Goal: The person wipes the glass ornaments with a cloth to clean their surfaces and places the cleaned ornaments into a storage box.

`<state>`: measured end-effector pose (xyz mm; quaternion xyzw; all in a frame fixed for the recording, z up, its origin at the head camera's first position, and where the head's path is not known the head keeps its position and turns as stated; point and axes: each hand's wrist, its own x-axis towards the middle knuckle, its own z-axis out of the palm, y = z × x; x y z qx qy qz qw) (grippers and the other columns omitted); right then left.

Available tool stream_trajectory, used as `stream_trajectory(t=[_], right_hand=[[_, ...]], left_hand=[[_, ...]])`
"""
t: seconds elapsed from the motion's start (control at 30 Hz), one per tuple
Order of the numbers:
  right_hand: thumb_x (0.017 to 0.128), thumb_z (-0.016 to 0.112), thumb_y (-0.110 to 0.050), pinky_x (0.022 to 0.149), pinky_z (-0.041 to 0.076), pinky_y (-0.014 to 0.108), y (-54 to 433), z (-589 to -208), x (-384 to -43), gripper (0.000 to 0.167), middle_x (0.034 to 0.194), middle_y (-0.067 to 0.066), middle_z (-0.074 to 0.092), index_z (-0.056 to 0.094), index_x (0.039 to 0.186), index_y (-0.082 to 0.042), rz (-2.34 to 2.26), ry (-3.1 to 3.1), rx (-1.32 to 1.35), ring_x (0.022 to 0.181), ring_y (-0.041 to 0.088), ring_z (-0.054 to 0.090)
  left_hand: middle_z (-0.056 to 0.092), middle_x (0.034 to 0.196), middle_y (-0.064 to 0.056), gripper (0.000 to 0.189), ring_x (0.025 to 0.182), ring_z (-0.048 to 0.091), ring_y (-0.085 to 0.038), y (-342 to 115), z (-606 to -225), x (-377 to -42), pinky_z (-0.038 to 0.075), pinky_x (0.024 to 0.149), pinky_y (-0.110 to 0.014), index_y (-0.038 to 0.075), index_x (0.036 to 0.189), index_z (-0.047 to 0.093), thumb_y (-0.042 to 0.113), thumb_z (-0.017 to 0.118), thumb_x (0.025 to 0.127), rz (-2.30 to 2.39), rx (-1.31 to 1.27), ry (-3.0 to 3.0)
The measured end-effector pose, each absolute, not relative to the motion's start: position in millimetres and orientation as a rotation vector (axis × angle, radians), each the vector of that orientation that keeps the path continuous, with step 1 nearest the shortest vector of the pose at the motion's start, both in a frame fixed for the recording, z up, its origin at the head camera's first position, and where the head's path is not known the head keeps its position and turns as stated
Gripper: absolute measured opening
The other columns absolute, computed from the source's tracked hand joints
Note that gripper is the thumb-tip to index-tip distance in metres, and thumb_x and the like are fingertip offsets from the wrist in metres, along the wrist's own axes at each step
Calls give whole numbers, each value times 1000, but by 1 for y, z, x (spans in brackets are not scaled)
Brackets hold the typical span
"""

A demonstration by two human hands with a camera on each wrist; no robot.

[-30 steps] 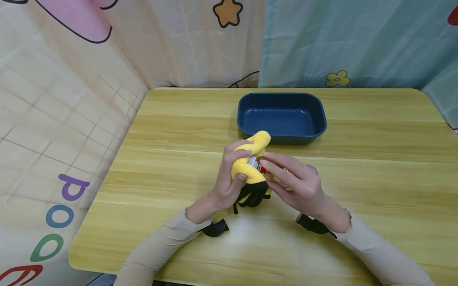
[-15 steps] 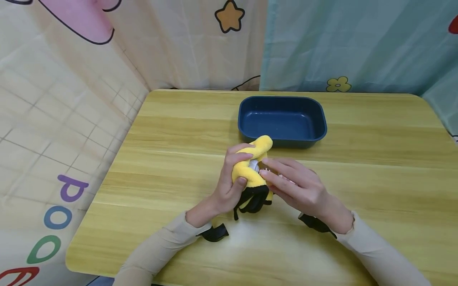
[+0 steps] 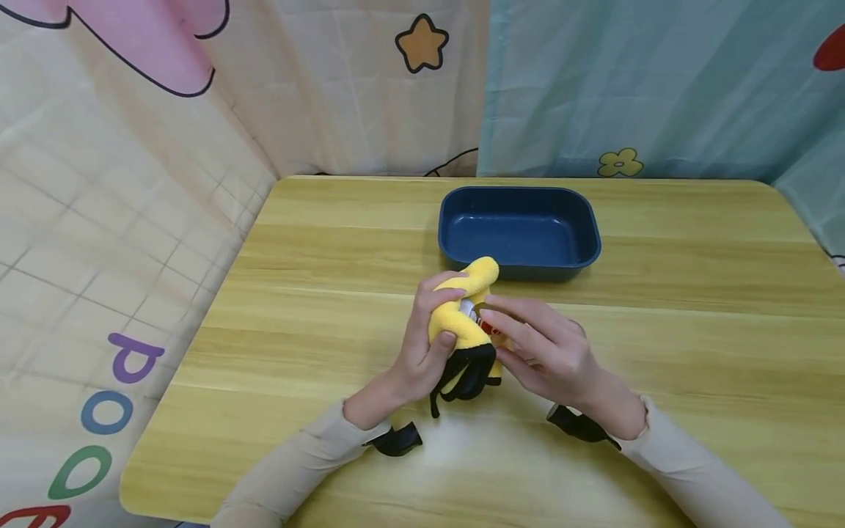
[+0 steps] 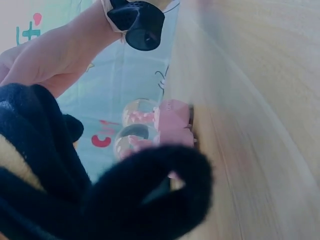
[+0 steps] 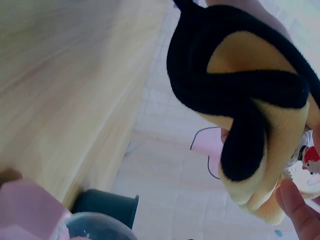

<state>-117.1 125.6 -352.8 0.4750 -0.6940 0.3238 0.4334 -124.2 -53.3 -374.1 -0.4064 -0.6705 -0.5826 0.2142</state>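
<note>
My left hand (image 3: 425, 341) grips a folded, fluffy yellow cloth with black edging (image 3: 458, 323), its fingers curled over the top and thumb in front. The cloth is bunched around a small clear globe with a red and white figure inside (image 5: 311, 159). My right hand (image 3: 551, 348) pinches that globe at its right side with fingertips and thumb. Most of the globe is hidden by cloth and fingers. Black edging hangs down below the left hand, also large in the left wrist view, where loops of the black edging (image 4: 150, 200) fill the foreground.
A dark blue basin (image 3: 584, 273) stands just behind the hands on the wooden table (image 3: 297, 308). Two pink-based clear globes (image 4: 172, 116) stand close together in the left wrist view. A pink base (image 5: 30, 210) also shows at the right wrist view's lower left.
The head view has shifted, so the table sits slightly lower. Both hands keep nearly the same hold; the right fingers shift slightly, and the red figure is visible again.
</note>
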Motion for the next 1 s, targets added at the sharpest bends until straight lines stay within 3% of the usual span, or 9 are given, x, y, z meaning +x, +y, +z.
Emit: stream_trajectory(t=[0.5,0.67,0.83,1.0], right_hand=[[91,61,-23,89,48,14,122,-356,-111,40,98,25,66,62,104,15,1128,-1808,1118,91,22,64],[87,66,-17,77,51,12,125,-355,-106,36,96,21,66,61,107,12,1365,-1947,1056,82,12,62],[78,68,8,56,51,15,131,-352,-104,33,101,0,67,59,110,11,1733,-2135,902,68,5,58],[82,63,10,48,49,18,134,-352,-106,31,97,-14,65,57,111,13,1893,-2204,832,59,4,59]], left_hand=[[39,124,-26,43,113,43,-30,-57,-378,-118,44,85,-31,8,122,38,44,33,98,-1456,-1114,-1868],[38,124,-26,43,113,43,-32,-56,-380,-121,44,85,-32,8,121,38,44,33,98,-1438,-1155,-1851],[37,126,-26,42,115,41,-33,-54,-382,-124,42,92,-35,9,121,39,43,34,97,-1403,-1191,-1855],[39,126,-24,41,116,42,-32,-54,-383,-127,41,95,-37,10,120,40,43,34,97,-1354,-1186,-1879]])
